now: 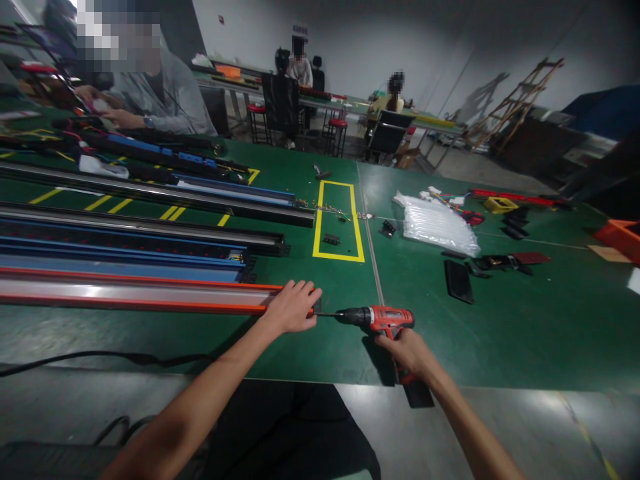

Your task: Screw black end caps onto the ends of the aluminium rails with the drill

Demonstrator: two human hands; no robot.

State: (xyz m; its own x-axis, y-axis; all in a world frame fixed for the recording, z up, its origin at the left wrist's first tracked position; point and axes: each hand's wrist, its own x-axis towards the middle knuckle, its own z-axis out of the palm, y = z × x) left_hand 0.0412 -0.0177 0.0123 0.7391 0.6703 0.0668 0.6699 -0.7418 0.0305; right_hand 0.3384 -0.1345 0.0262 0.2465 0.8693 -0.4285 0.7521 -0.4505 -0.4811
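Observation:
My right hand (413, 353) is wrapped around the handle of a red and black cordless drill (393, 319), held level near the table's front edge. Its long thin bit (327, 314) points left and reaches the end of a long metal rail with red edges (150, 293). Over that same end lies my left hand (295, 307), fingers curled across the rail and gripping it. Whether the bit tip sits in a screw is too small to tell.
Blue and black rails (150, 247) lie parallel behind the red-edged one. A yellow taped rectangle (359, 227) holds small parts. To the right are bubble wrap (440, 223), a black phone-like slab (459, 281) and an orange bin (620, 237). Another person (165, 100) works at the far left.

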